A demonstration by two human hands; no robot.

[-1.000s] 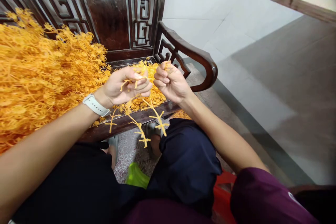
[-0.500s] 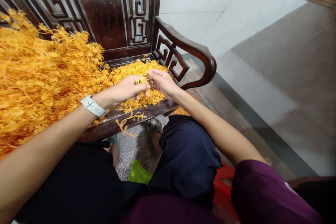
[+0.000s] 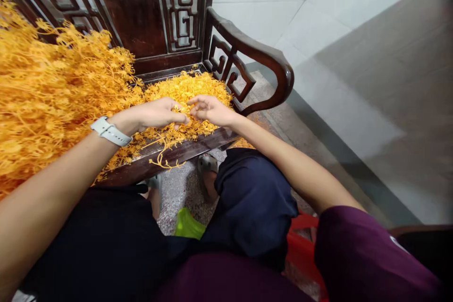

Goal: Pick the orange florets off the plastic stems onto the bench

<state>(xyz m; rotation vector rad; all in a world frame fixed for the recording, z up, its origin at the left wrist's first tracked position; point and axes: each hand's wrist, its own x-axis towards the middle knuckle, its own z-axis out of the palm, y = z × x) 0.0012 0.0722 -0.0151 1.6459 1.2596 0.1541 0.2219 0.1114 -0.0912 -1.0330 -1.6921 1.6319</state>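
Note:
My left hand (image 3: pixel 158 113), with a white watch (image 3: pixel 110 132) on its wrist, is stretched over a small heap of loose orange plastic bits (image 3: pixel 189 92) on a dark carved wooden bench (image 3: pixel 184 151). Its fingers are pinched on an orange plastic sprig (image 3: pixel 163 144) that trails down over the bench's front edge. My right hand (image 3: pixel 208 109) meets it fingertip to fingertip, fingers curled in a pinch at the same spot; what it holds is too small to make out.
A big pile of orange branched plastic sprigs (image 3: pixel 53 89) fills the bench's left part. The curved armrest (image 3: pixel 255 61) stands right of the hands. Below are my dark-clad knees, a sandalled foot (image 3: pixel 207 165), a green object (image 3: pixel 187 224) and a red stool (image 3: pixel 304 245).
Both hands have moved down and forward from in front of me onto the small heap. The sprig that hung free below them now lies across the bench edge.

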